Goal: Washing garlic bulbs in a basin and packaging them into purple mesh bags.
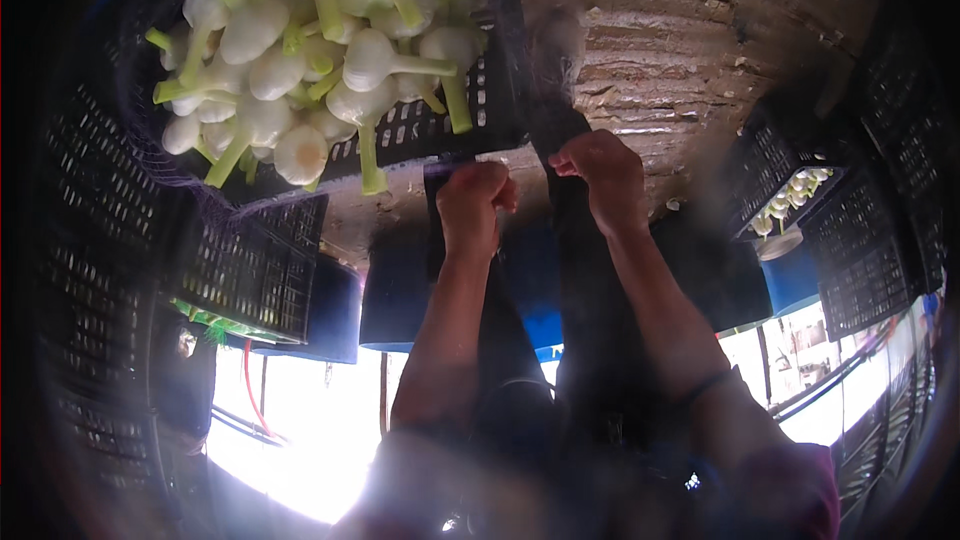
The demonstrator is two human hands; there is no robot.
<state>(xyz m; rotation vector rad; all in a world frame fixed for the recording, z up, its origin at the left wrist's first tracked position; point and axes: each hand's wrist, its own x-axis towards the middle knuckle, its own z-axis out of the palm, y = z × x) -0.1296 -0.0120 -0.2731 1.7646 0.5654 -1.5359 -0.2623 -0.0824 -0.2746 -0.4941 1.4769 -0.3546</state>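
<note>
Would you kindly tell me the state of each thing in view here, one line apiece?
left hand: closed in a fist on a dark strap, just below the crate's edge.
right hand: closed on the same dark strap.
black plastic crate: heaped full of white bulbs.
white bulbs: trimmed, with short green stalks left on.
far crate: partly filled with similar bulbs.

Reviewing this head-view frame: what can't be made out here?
- What the left hand and right hand grip: dark shapes, closed fingers cover them.
- Blurred pale thing above the right hand: out of focus.
- Crate of white bulbs: top cut off by the edge.
- Small far crate: contents too small.
- Lower area: washed out by glare.
</note>
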